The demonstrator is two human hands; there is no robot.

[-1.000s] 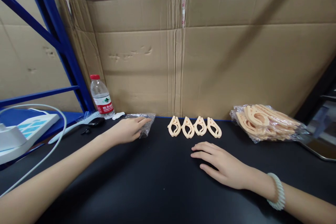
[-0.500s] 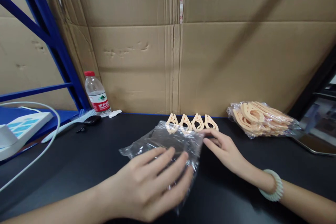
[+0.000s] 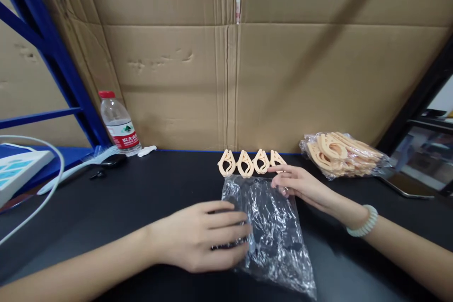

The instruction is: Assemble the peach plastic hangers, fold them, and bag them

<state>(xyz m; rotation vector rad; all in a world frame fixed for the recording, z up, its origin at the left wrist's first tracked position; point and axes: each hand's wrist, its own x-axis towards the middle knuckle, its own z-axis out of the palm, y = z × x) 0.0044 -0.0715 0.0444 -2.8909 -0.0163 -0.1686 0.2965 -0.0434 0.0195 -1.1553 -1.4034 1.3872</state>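
Note:
A clear plastic bag (image 3: 272, 231) lies flat and crinkled on the black tabletop. My left hand (image 3: 208, 236) rests over the bag's left side with fingers spread, palm down. At the bag's upper right corner is my right hand (image 3: 300, 184), fingers apart, its index finger reaching in front of the rightmost peach plastic clip (image 3: 277, 156). Several such teardrop-shaped clips (image 3: 245, 164) stand in a row just behind the bag's far edge. A beaded bracelet (image 3: 364, 222) circles my right wrist.
To the right sits a clear bag packed with peach clips (image 3: 343, 153), beside a flat dark device (image 3: 406, 186). A red-capped water bottle (image 3: 120, 125), a white cable (image 3: 56, 184) and a power strip (image 3: 21, 170) are on the left. Cardboard (image 3: 170, 71) walls the back.
The bag has gone from raised and bunched to spread flat, nearer the front. My left hand has flattened out over it. The view has shifted slightly right and down.

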